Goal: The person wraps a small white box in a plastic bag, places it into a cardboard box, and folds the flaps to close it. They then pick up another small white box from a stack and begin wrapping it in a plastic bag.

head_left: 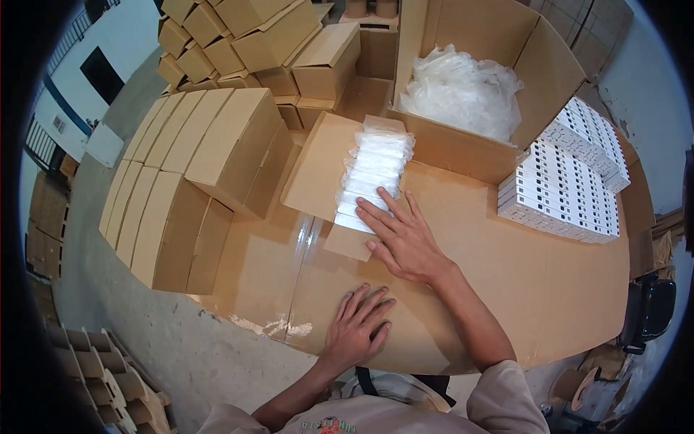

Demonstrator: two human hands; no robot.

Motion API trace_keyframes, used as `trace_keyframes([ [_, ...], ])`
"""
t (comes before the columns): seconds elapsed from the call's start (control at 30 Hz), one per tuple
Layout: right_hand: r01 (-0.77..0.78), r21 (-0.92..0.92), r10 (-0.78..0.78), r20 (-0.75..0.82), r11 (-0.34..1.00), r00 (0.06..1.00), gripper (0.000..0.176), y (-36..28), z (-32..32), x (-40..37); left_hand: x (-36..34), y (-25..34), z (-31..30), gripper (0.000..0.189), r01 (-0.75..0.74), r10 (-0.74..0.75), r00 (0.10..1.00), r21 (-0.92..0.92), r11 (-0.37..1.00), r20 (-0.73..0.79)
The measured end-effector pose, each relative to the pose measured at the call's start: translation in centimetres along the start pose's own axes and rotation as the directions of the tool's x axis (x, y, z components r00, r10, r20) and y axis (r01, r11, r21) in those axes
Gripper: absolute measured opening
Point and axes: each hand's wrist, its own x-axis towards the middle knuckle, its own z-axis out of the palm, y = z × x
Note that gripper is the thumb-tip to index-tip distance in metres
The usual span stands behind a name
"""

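Note:
An opened cardboard box (314, 168) lies on the cardboard-covered table in front of me, its flaps folded out. In it stands a tight row of white items in clear plastic wrap (372, 170); their kind does not show. My right hand (406, 242) rests with spread fingers on the near end of that row, its thumb by the near flap (348, 242). Closer to my body, my left hand (358, 325) lies palm down on the tabletop, fingers stretched out and holding nothing.
Closed cardboard boxes (210, 145) are stacked at the left, more boxes (246, 36) behind. A large open carton (455, 148) holds crumpled clear plastic bags (463, 90). Stacked white printed boxes (557, 192) stand at the right. The table's front edge (289, 343) is near my body.

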Motion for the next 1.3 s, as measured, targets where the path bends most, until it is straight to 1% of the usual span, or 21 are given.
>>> trace_keyframes([
  [0.07,-0.016,0.001,0.016,0.003,1.000,1.000,0.055,0.1,0.1,-0.1,-0.1,-0.4,0.4,0.050,-0.015,0.015,1.000,0.017,1.000,0.016],
  [0.17,0.050,0.271,-0.018,-0.120,0.961,0.993,0.052,0.8,-0.6,-1.2,0.7,-0.2,0.4,0.073,0.134,-0.157,0.978,-0.161,0.978,-0.139],
  [0.27,0.019,0.440,0.137,-0.319,0.898,0.938,0.053,1.3,-2.2,-4.4,2.4,-1.2,1.3,0.102,0.202,-0.292,0.893,-0.276,0.940,-0.342],
  [0.37,-0.115,0.523,0.333,-0.345,0.845,0.877,0.054,1.1,-1.8,-9.1,5.1,-2.4,2.2,0.113,0.240,-0.427,0.782,-0.413,0.879,-0.454],
  [0.47,-0.239,0.587,0.491,-0.316,0.774,0.812,0.052,0.3,0.4,-13.8,8.2,-3.5,3.6,0.124,0.262,-0.484,0.720,-0.452,0.853,-0.497],
  [0.57,-0.313,0.584,0.576,-0.342,0.749,0.742,0.049,-1.3,2.2,-17.0,11.8,-4.2,4.9,0.126,0.027,-0.460,0.682,-0.609,0.792,-0.569],
  [0.67,-0.357,0.551,0.600,-0.358,0.754,0.715,0.044,-2.6,2.9,-18.5,14.4,-2.1,4.1,0.122,0.072,-0.496,0.575,-0.564,0.823,-0.651],
  [0.77,-0.380,0.486,0.587,-0.398,0.787,0.705,0.039,-2.8,3.0,-18.4,16.4,-2.4,4.5,0.109,-0.165,-0.513,0.476,-0.645,0.746,-0.715],
  [0.87,-0.395,0.420,0.559,-0.411,0.817,0.720,0.038,-2.7,3.3,-18.2,16.5,-2.5,4.5,0.097,-0.155,-0.557,0.477,-0.689,0.708,-0.680],
  [0.97,-0.408,0.394,0.553,-0.395,0.823,0.733,0.036,-3.1,3.1,-18.1,15.9,-3.3,4.4,0.087,-0.201,-0.506,0.518,-0.673,0.712,-0.690],
  [1.07,-0.429,0.385,0.566,-0.393,0.817,0.725,0.036,-3.3,3.2,-18.2,14.4,-4.0,4.5,0.085,-0.221,-0.499,0.549,-0.693,0.687,-0.670],
  [1.17,-0.429,0.416,0.583,-0.389,0.802,0.713,0.037,-3.6,2.9,-18.3,11.7,-5.0,4.4,0.081,-0.109,-0.493,0.653,-0.715,0.690,-0.575],
  [1.27,-0.427,0.503,0.638,-0.387,0.751,0.666,0.038,-3.6,3.0,-18.7,9.1,-5.4,3.1,0.079,-0.074,-0.427,0.806,-0.786,0.614,-0.409],
  [1.3,-0.423,0.550,0.665,-0.372,0.720,0.647,0.040,-3.5,3.0,-18.8,8.5,-5.9,2.9,0.079,-0.066,-0.398,0.834,-0.785,0.615,-0.382],
])
